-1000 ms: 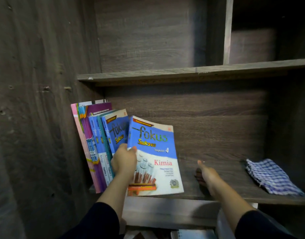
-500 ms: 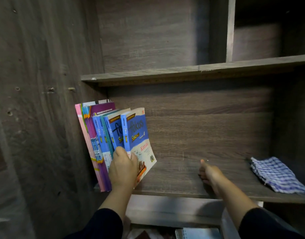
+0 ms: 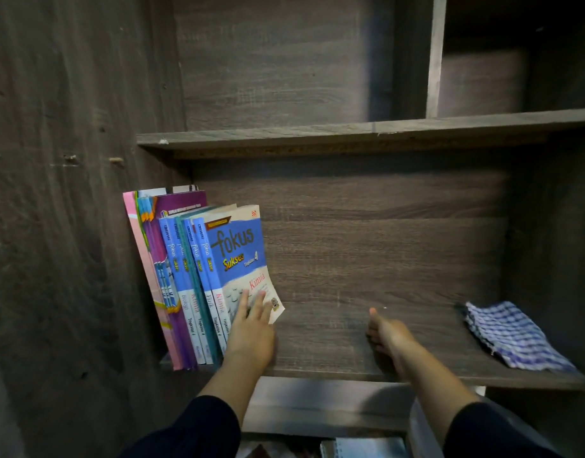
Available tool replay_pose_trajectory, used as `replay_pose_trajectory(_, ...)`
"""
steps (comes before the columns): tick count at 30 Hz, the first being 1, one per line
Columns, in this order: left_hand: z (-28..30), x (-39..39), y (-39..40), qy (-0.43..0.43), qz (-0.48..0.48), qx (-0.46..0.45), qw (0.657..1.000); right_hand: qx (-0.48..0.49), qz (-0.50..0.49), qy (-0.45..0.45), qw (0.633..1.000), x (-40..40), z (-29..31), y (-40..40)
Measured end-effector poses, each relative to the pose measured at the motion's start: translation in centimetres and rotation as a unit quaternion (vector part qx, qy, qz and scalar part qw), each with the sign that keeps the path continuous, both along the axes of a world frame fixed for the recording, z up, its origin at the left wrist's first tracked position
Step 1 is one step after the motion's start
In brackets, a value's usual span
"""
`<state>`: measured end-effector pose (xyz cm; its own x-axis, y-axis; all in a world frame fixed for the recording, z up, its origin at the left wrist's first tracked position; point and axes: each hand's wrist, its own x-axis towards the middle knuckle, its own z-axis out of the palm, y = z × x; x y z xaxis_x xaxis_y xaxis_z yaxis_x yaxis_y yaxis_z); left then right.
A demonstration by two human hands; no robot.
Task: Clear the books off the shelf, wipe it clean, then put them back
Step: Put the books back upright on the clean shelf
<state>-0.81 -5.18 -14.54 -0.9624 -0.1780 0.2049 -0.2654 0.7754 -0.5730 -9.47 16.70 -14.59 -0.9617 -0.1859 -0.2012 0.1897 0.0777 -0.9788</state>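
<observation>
Books: we see a row of books (image 3: 185, 285) standing at the left end of the shelf (image 3: 367, 352), leaning left against the dark wooden side wall (image 3: 69, 226). A pink one and a purple one stand outermost, then several blue "fokus Sukses" volumes with spines toward us.
Front book: the rightmost blue book (image 3: 241, 259), marked "Kimia", shows its cover, tilted with the others; its lower corner sits on the shelf board.
Left hand: our left hand (image 3: 251, 332) lies flat against the lower cover of that Kimia book, fingers straight and together, pressing it toward the row. This grip is wide, holding nothing.
Right hand: our right hand (image 3: 387, 335) rests on the shelf board near the middle, well apart from the books. The thumb points up and the fingers are hidden beneath the palm in shadow, so we cannot tell how this grip stands.
Cloth: a blue-and-white checked cloth (image 3: 512, 335) lies folded at the right end of the same shelf, near its front edge, well apart from both hands.
Surroundings: an upper shelf (image 3: 350, 133) runs above, with a vertical divider (image 3: 434, 57) standing on it. Below the shelf's front edge we glimpse a spiral-bound notebook (image 3: 363, 448).
</observation>
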Motion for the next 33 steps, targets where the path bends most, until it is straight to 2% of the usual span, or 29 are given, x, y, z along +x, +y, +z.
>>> replay_pose_trajectory(6, -0.7, -0.6, -0.5, -0.054, 0.11, -0.056, 0.991, 0.021, -0.002, 0.004, 1.0, -0.3, -0.1, -0.1)
replay_pose_trajectory(10, -1.0, -0.5, -0.1, -0.043, 0.122, -0.065, 0.989, 0.023, -0.022, 0.005, 0.999, -0.5, -0.2, -0.3)
replay_pose_trajectory(15, -1.1, 0.3, -0.8, -0.011, 0.022, -0.058, 0.998, 0.042, -0.007, 0.018, 0.999, -0.3, -0.3, -0.2)
replay_pose_trajectory(18, -0.9, 1.4, -0.5, 0.016, -0.062, -0.019, 0.998, 0.061, 0.019, 0.015, 0.998, 0.3, 0.0, 0.5)
replay_pose_trajectory(21, -0.5, 2.9, 0.4, 0.029, -0.098, 0.005, 0.995, 0.064, 0.034, 0.023, 0.997, 1.3, 0.1, 1.0)
replay_pose_trajectory(27, 0.4, 5.9, 2.6, 0.041, -0.14, 0.069, 0.987, 0.05, 0.124, -0.003, 0.991, 5.3, 0.5, 2.5)
replay_pose_trajectory(30, -0.6, 7.1, 3.6, 0.04, -0.131, 0.12, 0.983, 0.096, 0.162, -0.002, 0.982, 6.3, -0.1, 3.4)
replay_pose_trajectory(33, -2.7, 7.8, 4.6, -0.005, -0.129, 0.138, 0.982, 0.165, 0.198, -0.041, 0.965, 7.2, -1.8, 4.2)
